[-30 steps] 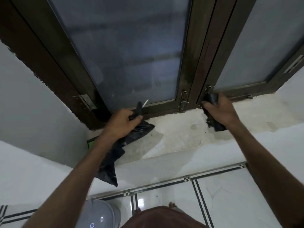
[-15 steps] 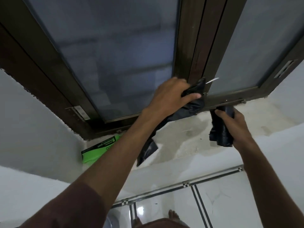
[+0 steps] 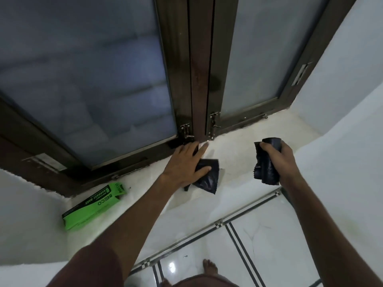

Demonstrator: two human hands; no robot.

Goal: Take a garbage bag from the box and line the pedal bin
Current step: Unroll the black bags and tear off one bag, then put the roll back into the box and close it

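Over on the left, the bright green cardboard garbage-bag box [image 3: 94, 206] is lying flat on the pale stone windowsill [image 3: 238, 154], tucked near the corner by the white wall and well apart from both hands. Moving right, the left hand [image 3: 185, 164] is reaching out over the sill with fingers spread and palm down, pressing on a crumpled black plastic garbage bag [image 3: 208, 177]; the thumb is lying across the top of the bag, so it's pinning it against the sill rather than gripping it. Its fingertips are sitting right at the bottom of the dark brown window frame [image 3: 200, 69], just below the small metal latches [image 3: 185, 131]. Further right, the right hand [image 3: 278, 160] is holding up a rolled bundle of black garbage bags [image 3: 266, 168], fingers closed tight around it, just above the sill edge. A bare foot [image 3: 210, 268] is showing on the glossy white tiled floor [image 3: 275, 245] at the bottom.
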